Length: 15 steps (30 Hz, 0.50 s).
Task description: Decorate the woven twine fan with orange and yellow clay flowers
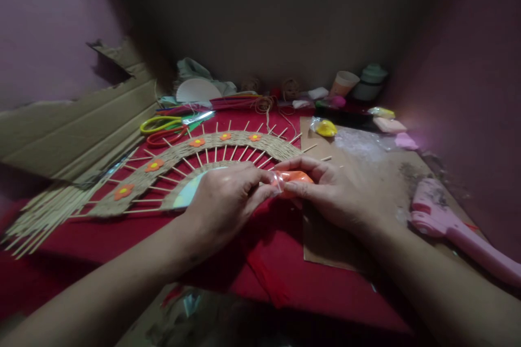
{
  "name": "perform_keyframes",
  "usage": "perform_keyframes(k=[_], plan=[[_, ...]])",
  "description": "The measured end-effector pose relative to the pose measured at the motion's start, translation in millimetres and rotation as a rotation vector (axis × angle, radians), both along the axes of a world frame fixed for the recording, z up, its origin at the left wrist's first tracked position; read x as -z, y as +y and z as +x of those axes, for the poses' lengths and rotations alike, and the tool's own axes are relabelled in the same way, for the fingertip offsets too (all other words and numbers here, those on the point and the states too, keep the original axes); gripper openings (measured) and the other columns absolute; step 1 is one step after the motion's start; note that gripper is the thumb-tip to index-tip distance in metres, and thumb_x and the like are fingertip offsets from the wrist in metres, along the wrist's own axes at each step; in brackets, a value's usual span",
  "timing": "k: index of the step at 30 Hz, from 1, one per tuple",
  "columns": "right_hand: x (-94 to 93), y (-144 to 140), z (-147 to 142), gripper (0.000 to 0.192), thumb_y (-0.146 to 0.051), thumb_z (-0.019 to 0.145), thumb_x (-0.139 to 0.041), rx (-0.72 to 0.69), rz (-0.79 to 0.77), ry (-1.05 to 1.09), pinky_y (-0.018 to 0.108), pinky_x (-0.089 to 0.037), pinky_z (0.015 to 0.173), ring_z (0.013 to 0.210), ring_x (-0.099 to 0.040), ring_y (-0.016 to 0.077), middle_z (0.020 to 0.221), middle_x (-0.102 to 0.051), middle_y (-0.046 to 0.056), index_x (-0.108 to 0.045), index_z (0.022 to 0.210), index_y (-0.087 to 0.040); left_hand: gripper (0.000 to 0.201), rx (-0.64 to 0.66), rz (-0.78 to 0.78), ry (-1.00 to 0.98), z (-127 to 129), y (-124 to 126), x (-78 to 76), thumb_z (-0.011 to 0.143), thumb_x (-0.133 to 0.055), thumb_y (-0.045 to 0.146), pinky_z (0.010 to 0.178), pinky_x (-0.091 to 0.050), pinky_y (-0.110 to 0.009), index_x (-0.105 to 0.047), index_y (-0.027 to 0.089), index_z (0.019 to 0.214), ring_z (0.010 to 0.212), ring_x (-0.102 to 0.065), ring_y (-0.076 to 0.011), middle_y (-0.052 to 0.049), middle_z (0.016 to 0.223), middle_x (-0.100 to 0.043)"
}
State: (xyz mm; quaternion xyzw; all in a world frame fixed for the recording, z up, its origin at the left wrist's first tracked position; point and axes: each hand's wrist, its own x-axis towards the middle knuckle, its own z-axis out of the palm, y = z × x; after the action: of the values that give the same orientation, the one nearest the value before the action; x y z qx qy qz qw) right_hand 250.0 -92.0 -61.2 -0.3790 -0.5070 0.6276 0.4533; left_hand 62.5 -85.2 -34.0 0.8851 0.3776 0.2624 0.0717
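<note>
Orange packet [299, 176] – soft-looking stuff in clear plastic – is held up near the middle of the view, just off the left edge of the cardboard sheet [325, 244], with the red cloth [109, 238] below. Left hand [226, 189], at the packet's 9 o'clock: thumb and forefinger closed in a pinch on the clear plastic end [278, 181]. Right hand [329, 189], at 3 o'clock: fingers curled around the orange body, thumb on the near side.

Step looks like working the plastic end; can't tell if it's sealed. To do it well: grip the film alone with the left, steady the body lightly with the right, pull gently toward 9 – a hard squeeze could push the filling out or dent it. Probably best kept away from the woven band [176, 152] at 10 o'clock, with its orange flowers [197, 142]. If the film resists, scissors [163, 130] lie between 9 and 10. Pink glue gun [435, 211] sits near 4, clear of both hands.
</note>
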Motion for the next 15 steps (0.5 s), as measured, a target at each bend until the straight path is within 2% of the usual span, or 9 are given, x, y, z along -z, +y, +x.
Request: perform_keyframes(k=[4,8,11,13,15], plan=[[-1.1,-1,0,0.026,-0.025,0.071,-0.072,0.017,0.031,-0.035,0.02,-0.039,0.052,0.055,-0.051,0.0064,0.078,-0.064,-0.001,-0.064,0.095,-0.018,0.015,-0.031,-0.087,-0.062,2,1,2.1,0.086,-0.056,0.026,0.069,-0.048,-0.029,-0.068,0.017,0.085,0.075,-0.065,-0.0168,-0.005,0.082,-0.071],[-5.2,-3,0,0.022,-0.025,0.073,-0.07,0.05,0.15,-0.172,0.025,-0.045,0.066,0.072,-0.057,0.0114,0.085,-0.066,0.001,-0.067,0.094,-0.019,0.012,-0.038,-0.076,-0.087,5,2,7.2,0.083,-0.057,0.023,0.067,-0.047,-0.028,-0.066,0.017,0.077,0.071,-0.064,-0.0163,-0.004,0.076,-0.071],[-7.6,-5,0,0.024,-0.028,0.069,-0.073,0.03,0.166,-0.217,0.028,-0.046,0.071,0.08,-0.059,0.0153,0.087,-0.067,0.001,-0.068,0.091,-0.021,0.013,-0.009,-0.082,-0.126,7,0,7.0,0.082,-0.056,0.023,0.065,-0.045,-0.027,-0.064,0.017,0.074,0.067,-0.061,-0.0147,-0.003,0.072,-0.069],[-8.3,-5,-1,0.023,-0.028,0.067,-0.074,0.02,0.129,-0.181,0.027,-0.045,0.069,0.077,-0.058,0.0145,0.085,-0.067,0.001,-0.068,0.088,-0.02,0.014,-0.009,-0.195,-0.181,7,-2,2.2,0.081,-0.058,0.024,0.061,-0.044,-0.027,-0.064,0.016,0.07,0.064,-0.059,-0.0139,-0.003,0.07,-0.066],[-8.4,-5,-1,0.021,-0.027,0.068,-0.073,0.038,0.082,-0.136,0.025,-0.045,0.066,0.071,-0.057,0.0119,0.081,-0.066,0.0,-0.068,0.087,-0.019,0.015,-0.009,-0.454,-0.323,4,-2,-5.3,0.078,-0.061,0.027,0.055,-0.042,-0.024,-0.064,0.017,0.069,0.06,-0.055,-0.0122,-0.002,0.067,-0.064]])
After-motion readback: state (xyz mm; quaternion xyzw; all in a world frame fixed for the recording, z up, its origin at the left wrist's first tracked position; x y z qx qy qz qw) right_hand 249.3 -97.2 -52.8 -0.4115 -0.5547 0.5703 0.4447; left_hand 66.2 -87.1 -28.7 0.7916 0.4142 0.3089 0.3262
